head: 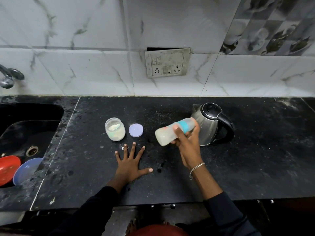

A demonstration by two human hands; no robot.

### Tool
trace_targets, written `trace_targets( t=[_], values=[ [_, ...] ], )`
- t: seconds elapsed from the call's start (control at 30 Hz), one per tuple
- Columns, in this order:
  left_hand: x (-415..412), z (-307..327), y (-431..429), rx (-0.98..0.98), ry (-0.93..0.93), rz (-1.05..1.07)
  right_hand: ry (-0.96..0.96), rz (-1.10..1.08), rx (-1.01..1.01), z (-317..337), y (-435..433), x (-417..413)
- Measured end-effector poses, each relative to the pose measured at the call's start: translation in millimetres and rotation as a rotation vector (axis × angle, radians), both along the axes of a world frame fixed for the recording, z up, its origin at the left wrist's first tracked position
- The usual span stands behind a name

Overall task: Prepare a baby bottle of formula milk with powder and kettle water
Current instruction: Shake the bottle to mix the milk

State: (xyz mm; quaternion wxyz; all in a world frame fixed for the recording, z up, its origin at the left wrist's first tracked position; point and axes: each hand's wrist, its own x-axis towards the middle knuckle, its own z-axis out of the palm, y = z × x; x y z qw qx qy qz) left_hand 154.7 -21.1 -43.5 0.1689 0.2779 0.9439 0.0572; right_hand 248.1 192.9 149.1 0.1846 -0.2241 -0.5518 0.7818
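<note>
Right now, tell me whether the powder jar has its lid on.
No, the lilac lid lies flat on the black counter, just right of the open powder jar.

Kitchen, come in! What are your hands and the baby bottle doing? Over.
Right hand grips baby bottle, tipped sideways, milky inside. Left hand flat on counter. Kettle close behind bottle; powder jar open, lid beside it.
</note>
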Motion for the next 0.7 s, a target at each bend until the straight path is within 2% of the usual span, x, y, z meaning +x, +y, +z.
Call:
trace_targets(
  t=[0.1,0.23,0.33,0.37,0.47,0.6,0.7],
  values=[
    [-0.5,-1.4,-0.9,-0.013,0.004,-0.001,-0.036,0.218,0.122,0.3,-3.8,3.7],
    [-0.4,-0.4,0.9,-0.003,0.003,0.002,0.005,0.011,0.017,-0.7,0.0,2.4],
    [-0.3,-2.1,-0.7,-0.001,0.003,0.004,-0.052,0.241,0.124,-0.9,-5.6,5.8],
    [-0.6,-2.8,-1.0,-0.001,0.007,0.003,-0.048,0.245,0.123,-2.2,-7.3,6.4],
    [-0.5,-0.7,-0.5,-0.003,0.001,-0.001,0.001,0.032,0.036,-3.4,-4.0,3.6],
    [0.0,-1.7,-1.6,-0.001,-0.007,0.003,-0.064,0.290,0.183,-6.0,-8.1,8.7],
    [-0.5,0.8,-0.3,0.001,-0.003,-0.001,-0.022,0.070,0.084,-7.6,-2.5,6.7]
  ],
)
